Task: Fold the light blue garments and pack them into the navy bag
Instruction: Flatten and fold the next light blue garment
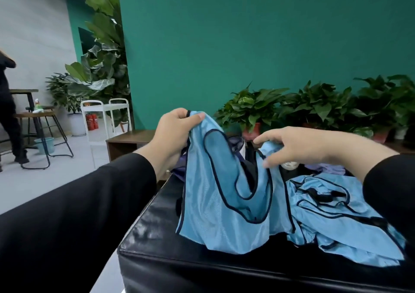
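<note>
- The left hand (174,133), at the centre of the frame, had its grip pinched on one shoulder strap of a light blue vest (222,205), thumb over the dark-edged fabric.
- The right hand (298,149), right of centre, pinched the other strap between thumb and curled fingers.
- The vest hung between both hands, its lower edge resting on the black padded bench (170,263) in the lower middle of the frame.
- More light blue garments (343,221) lay crumpled on the bench at lower right, touching the held vest.
- The navy bag (235,142) showed only partly behind the vest, at centre; what it held could not be told.
- No writing could be read on the garments or the bag.
- Potted plants (253,108) stood along the green wall (247,34) at right.
- Red fire extinguishers (92,121) stood on the floor at left, under a white trolley (105,115); their labels were too small to read.
</note>
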